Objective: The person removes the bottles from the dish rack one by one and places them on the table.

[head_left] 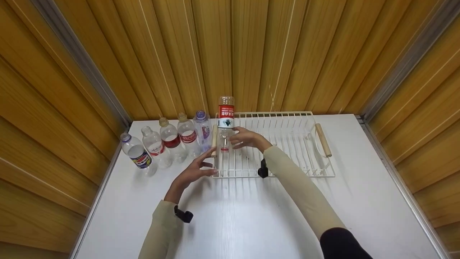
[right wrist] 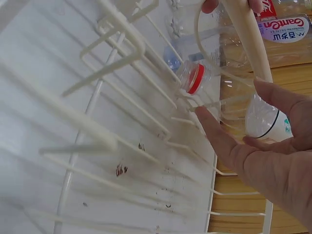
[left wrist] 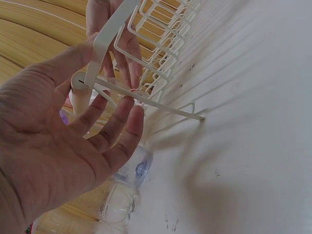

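A clear plastic bottle [head_left: 226,113] with a red-and-white label stands upside down at the left end of the white wire dish rack [head_left: 273,176]. Its red-ringed neck [right wrist: 193,78] points down among the wires. My right hand [head_left: 248,139] is beside its lower half, fingertips right at the bottle's right side, fingers extended and not wrapped round it. With my left hand [head_left: 194,172] I hold the rack's left end, thumb and fingers on either side of the wooden handle [left wrist: 79,90] and front corner.
Several clear bottles stand upright in a row left of the rack, from a blue-labelled one [head_left: 140,157] to a purple-capped one [head_left: 203,131]. A second wooden handle [head_left: 323,140] is at the rack's right end. Wood-patterned panels [head_left: 248,54] rise behind the white table [head_left: 230,219].
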### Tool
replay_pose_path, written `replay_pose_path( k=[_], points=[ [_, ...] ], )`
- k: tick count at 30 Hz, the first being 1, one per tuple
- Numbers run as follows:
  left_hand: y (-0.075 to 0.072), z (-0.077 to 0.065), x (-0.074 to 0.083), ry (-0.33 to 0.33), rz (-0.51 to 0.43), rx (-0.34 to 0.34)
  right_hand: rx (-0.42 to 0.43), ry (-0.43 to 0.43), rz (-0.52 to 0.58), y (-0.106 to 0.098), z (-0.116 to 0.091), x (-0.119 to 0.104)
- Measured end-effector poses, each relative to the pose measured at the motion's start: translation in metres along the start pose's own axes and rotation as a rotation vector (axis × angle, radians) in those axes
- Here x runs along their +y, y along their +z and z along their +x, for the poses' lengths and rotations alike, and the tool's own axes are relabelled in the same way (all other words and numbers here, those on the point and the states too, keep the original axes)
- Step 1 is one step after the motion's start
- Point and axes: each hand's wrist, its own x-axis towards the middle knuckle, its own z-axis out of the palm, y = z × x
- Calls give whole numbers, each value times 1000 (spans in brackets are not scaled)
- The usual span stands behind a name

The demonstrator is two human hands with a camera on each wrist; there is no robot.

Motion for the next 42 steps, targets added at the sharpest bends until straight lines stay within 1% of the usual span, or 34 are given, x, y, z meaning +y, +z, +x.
replay_pose_path(
  k=[3,6,11,15,17,20,23,28,33,38,42],
  points=[
    [2,-1,-1,-11,-7,-16,38,23,73,6,5,0],
    [1,-1,-2,-17,-8,-16,67,27,131,12,10,0],
    [-1,-1,-1,-19,-9,2,93,-3,123,16,17,-1],
    [1,-1,-1,-12,-15,-9,137,0,131,18,17,-1],
    [1,-2,-2,-21,-18,-13,153,8,143,19,17,-1],
    [1,-2,-2,-23,-20,-8,148,5,172,20,18,-1],
    [0,-2,-1,-12,-32,-9,139,-8,198,19,15,-3],
    [-2,-1,-2,12,-57,-30,154,-18,219,10,2,-10],
    [-3,2,-2,-5,-43,-28,170,-35,196,-6,-20,-16],
    [-9,3,0,-13,-25,-25,200,-49,146,-23,-43,-21],
    [-14,1,-1,-5,-11,-5,215,-53,75,-36,-60,-22]
  ],
)
